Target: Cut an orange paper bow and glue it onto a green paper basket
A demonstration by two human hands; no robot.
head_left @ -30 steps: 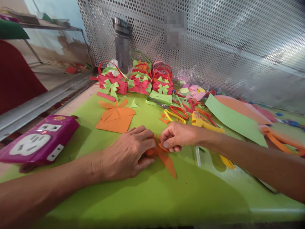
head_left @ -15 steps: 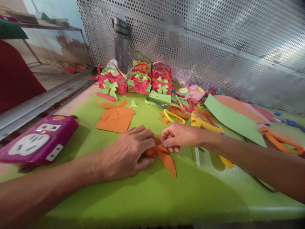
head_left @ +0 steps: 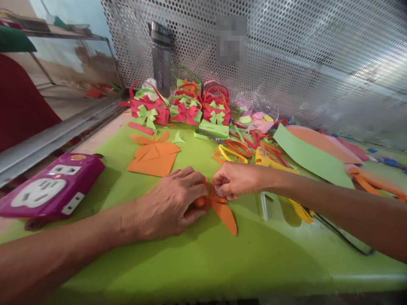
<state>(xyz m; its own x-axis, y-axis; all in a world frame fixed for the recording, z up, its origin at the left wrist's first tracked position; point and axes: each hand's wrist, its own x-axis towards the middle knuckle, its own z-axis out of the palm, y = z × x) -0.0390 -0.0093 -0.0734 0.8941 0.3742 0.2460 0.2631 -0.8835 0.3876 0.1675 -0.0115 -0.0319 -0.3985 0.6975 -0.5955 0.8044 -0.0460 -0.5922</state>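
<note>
An orange foam or paper bow (head_left: 225, 217) lies on the green tabletop, one pointed tail reaching toward me. My left hand (head_left: 181, 202) is closed on the bow's left side, thumb in front and fingers over the top. From the right, my right hand (head_left: 230, 180) pinches at the bow's centre with curled fingers; what its fingertips hold is partly hidden. Beyond my left hand lies a flat orange piece (head_left: 154, 159) with cut slits and a bow-shaped top. A yellow glue gun (head_left: 263, 156) rests under my right forearm, its clear glue stick (head_left: 263, 206) pointing toward me.
Scissors with red and yellow handles (head_left: 235, 151) lie behind my right hand. Small red and green bags with bows (head_left: 149, 111) line the back, near a dark bottle (head_left: 161, 59). A purple power strip (head_left: 54, 186) sits left. Coloured sheets (head_left: 313, 159) and scraps lie right.
My right hand has shifted slightly left, its forearm a little higher. The bow's tail has moved slightly right. My left hand stays in place.
</note>
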